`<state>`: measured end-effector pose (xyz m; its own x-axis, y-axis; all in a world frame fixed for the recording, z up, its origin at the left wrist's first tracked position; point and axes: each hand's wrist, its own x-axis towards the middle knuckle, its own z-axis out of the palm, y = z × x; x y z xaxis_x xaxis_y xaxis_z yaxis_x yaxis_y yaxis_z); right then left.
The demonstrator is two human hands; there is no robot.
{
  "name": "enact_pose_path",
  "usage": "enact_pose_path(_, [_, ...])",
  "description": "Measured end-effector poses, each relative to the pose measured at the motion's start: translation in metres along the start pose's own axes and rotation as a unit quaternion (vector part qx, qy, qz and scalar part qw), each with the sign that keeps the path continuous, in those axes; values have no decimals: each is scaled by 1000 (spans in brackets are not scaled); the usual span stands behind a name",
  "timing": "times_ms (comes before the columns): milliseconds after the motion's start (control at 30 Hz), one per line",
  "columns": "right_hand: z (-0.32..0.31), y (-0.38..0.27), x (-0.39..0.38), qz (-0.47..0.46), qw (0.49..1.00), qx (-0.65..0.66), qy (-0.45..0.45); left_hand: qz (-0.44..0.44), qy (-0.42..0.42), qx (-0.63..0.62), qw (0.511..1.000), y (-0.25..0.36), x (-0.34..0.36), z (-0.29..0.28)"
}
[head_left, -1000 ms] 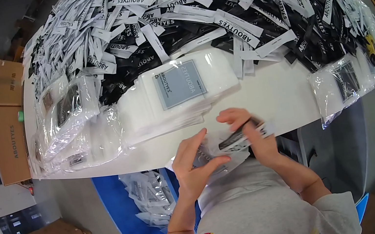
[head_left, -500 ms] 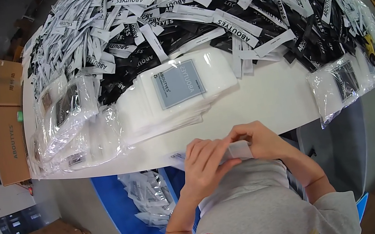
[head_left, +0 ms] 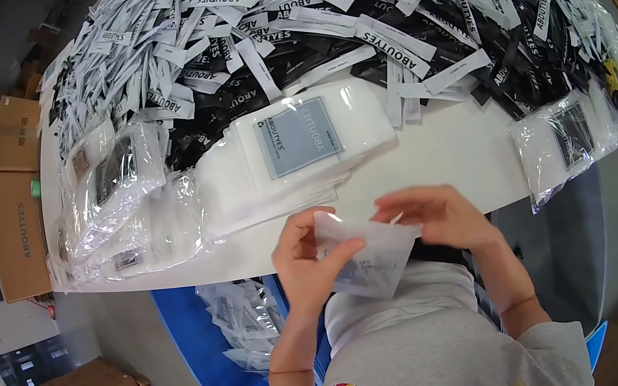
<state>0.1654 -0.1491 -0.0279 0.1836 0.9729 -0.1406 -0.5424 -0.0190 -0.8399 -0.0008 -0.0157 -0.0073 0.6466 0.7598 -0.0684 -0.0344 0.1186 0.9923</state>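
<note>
The left hand [head_left: 304, 263] pinches a small frosted bag [head_left: 377, 259] by its left side at the tabletop [head_left: 451, 161], the right hand [head_left: 437, 216] curled by its right corner, grip unclear; it looks light, floppy, slippery, best held by its edges.

My left hand [head_left: 304, 269] clamps a small, translucent white plastic pouch [head_left: 379, 261], thumb across its near face. My right hand [head_left: 450, 217] is positioned at the pouch's right edge, fingers bent; contact there cannot be confirmed. The pouch is tilted. A stack of flat, frosted white plastic bags [head_left: 361, 115] lies on the smooth white table [head_left: 454, 156] beyond my hands. Behind the stack is a large heap of narrow white and black strips [head_left: 298, 31]. A blue, straight-walled bin [head_left: 192, 335] below left contains clear flat packets [head_left: 242, 319].
</note>
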Motion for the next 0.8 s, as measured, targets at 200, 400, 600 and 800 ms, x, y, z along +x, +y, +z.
enact_pose_path(200, [9,7,-2,25,983,-151,102,-38,-41,-2,998,-17,-1,7])
enact_pose_path(400, [17,-2,-4,8,974,-189,127,-8,-73,87,993,-26,-5,13])
enact_pose_path(600, [20,-4,-12,-27,954,-251,162,122,-74,167,976,-29,-4,17])
enact_pose_path(800, [0,-18,-2,23,932,-360,-23,0,-154,100,983,-19,-8,-19])
